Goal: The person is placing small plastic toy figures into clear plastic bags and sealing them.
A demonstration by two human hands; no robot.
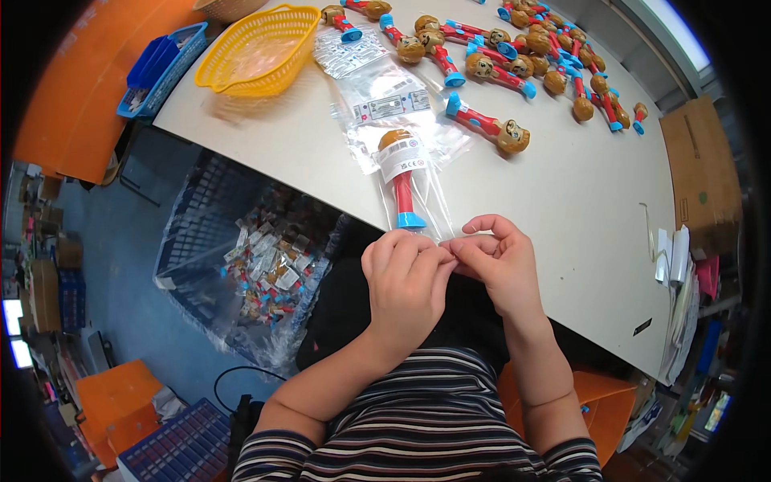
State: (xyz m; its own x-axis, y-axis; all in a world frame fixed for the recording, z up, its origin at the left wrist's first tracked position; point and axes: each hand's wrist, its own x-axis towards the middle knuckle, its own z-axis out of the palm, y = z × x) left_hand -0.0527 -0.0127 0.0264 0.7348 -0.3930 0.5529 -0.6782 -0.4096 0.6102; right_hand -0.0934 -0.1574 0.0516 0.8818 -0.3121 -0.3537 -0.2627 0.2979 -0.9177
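Note:
A red figure toy with a blue foot and a brown round head (403, 189) lies inside a clear plastic bag (434, 201) at the table's near edge. A white printed label (401, 158) wraps across the head end. At the bag's near end, my left hand (408, 277) pinches the plastic with its fingers curled. My right hand (499, 261) pinches the same end from the right, its thumb and fingertips meeting my left fingers. Beyond the toy lie flat clear bags (389, 100) in a loose stack. One unbagged toy (490, 124) rests to their right.
Many loose toys (554, 56) lie across the table's far right. A yellow basket (269, 52) stands at the far left beside a blue tray (161, 68). Below the table's left edge, a lined blue crate (181, 249) holds bagged toys. A cardboard box (700, 177) stands at right.

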